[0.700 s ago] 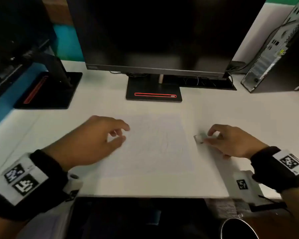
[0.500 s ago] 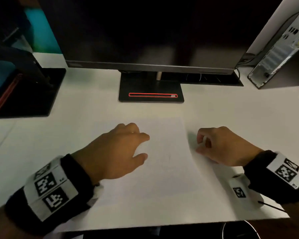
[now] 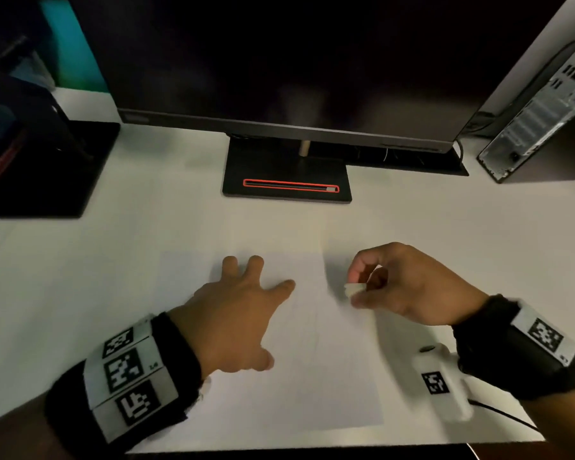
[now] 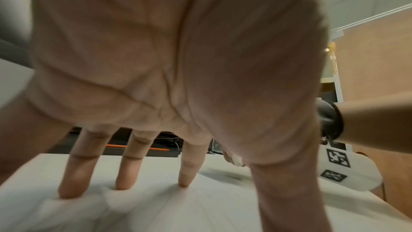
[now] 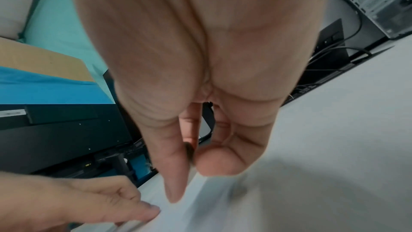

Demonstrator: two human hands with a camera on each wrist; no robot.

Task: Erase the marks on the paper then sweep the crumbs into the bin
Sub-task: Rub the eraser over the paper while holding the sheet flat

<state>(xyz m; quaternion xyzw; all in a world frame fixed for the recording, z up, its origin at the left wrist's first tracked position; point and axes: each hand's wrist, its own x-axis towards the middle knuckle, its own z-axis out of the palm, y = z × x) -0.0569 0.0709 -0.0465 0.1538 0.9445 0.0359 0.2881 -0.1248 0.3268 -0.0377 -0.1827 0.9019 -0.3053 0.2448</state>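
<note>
A white sheet of paper [image 3: 316, 370] with faint pencil marks lies on the white desk in the head view. My left hand [image 3: 243, 310] lies on its left part with straight, spread fingers [image 4: 73, 179] pressing the paper [image 4: 178, 209] flat. My right hand [image 3: 395, 283] hovers just above the sheet's right edge and pinches a small white eraser [image 3: 354, 289] between thumb and fingers. In the right wrist view the thumb and fingers [image 5: 214, 161] close together over the paper [image 5: 223, 209]; the eraser is mostly hidden there. No bin is in view.
A black monitor [image 3: 279, 61] on a stand with a red-edged base [image 3: 287, 180] rises behind the paper. A second stand base [image 3: 47, 167] sits at the far left, a computer tower [image 3: 545, 121] at the far right. The desk's front edge [image 3: 312, 449] runs just below the sheet.
My right hand has picked the eraser up off the desk and lifted it beside the sheet's right edge. My left hand has moved onto the paper and spread flat. The head view tilted down.
</note>
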